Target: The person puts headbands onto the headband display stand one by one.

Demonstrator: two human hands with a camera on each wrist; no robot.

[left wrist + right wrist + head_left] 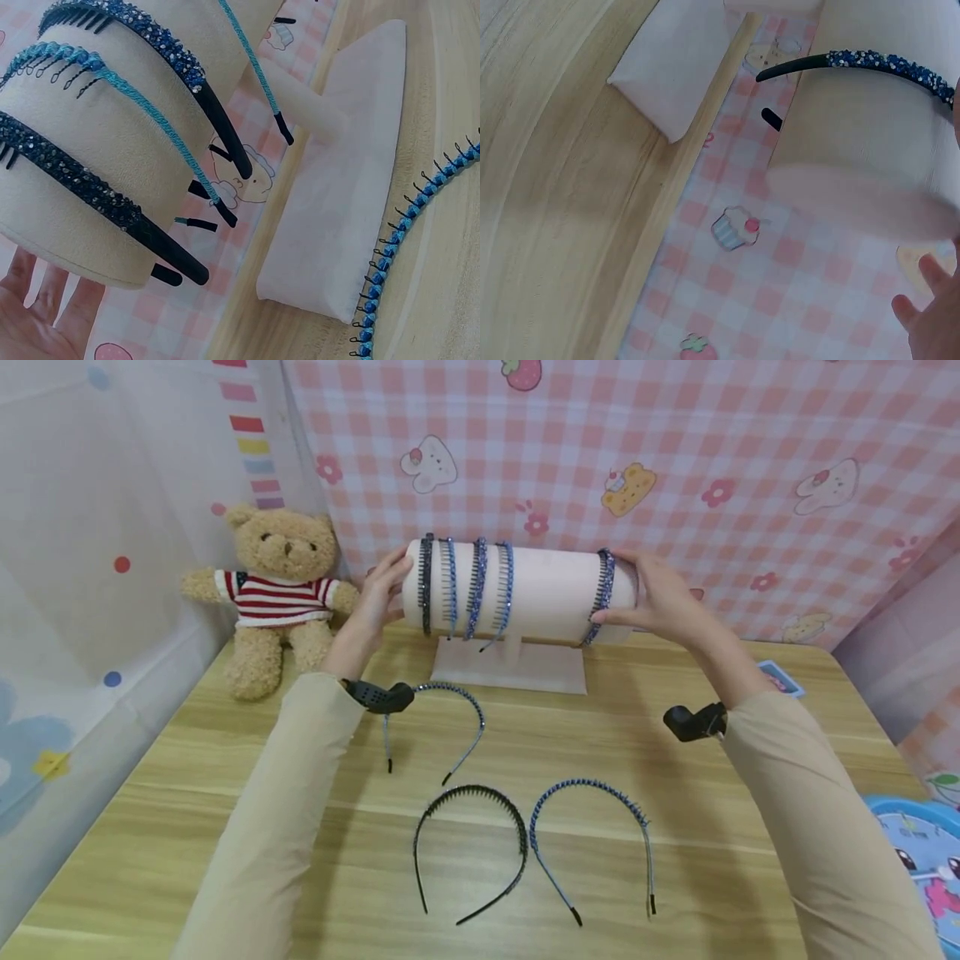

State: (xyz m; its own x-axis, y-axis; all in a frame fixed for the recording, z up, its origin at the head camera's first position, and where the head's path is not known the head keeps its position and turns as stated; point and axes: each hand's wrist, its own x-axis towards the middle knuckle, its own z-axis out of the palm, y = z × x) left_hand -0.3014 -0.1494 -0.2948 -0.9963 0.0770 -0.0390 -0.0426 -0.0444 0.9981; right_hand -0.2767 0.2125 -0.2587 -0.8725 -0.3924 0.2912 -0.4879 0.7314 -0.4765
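Note:
A pale padded cylinder on a stand (555,589) carries several headbands, among them a dark sparkly headband (426,585) at its left end. My left hand (378,597) rests against that end, and its fingers (49,292) look extended in the left wrist view. Near the right end sits a blue glittery headband (603,589). My right hand (660,593) holds this one, thumb at the front and fingers at the top. In the right wrist view two other fingers (906,309) stick out beyond the cylinder's end. The rest of that hand is outside that view.
On the wooden table lie a blue headband (480,714), a black toothed headband (521,835) and another blue headband (588,783). A teddy bear (281,597) sits at the back left. At the right are a small blue-edged item (782,678) and a round blue object (911,814).

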